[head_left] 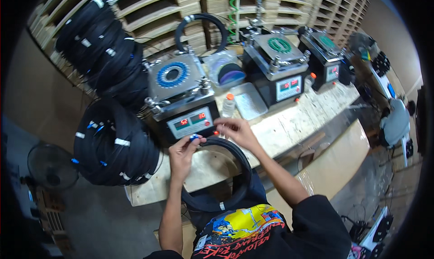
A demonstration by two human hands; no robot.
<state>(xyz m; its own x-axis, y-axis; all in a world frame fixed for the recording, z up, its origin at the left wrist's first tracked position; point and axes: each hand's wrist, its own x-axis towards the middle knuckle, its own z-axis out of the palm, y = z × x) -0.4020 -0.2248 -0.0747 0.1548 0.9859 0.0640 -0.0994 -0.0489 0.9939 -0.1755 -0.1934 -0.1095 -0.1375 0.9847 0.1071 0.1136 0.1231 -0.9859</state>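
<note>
My left hand pinches a small blue connector at the end of a black cable coil that loops down over the table edge toward my body. My right hand hovers just right of it, fingers spread near the front panel of a black and silver machine. That machine has a blue ring fixture on top and red digit displays on its face.
Two similar machines with green ring fixtures stand further right on the wooden table. Bundles of black cable coils pile at the left. A small bottle, a metal tray, a fan and another person are nearby.
</note>
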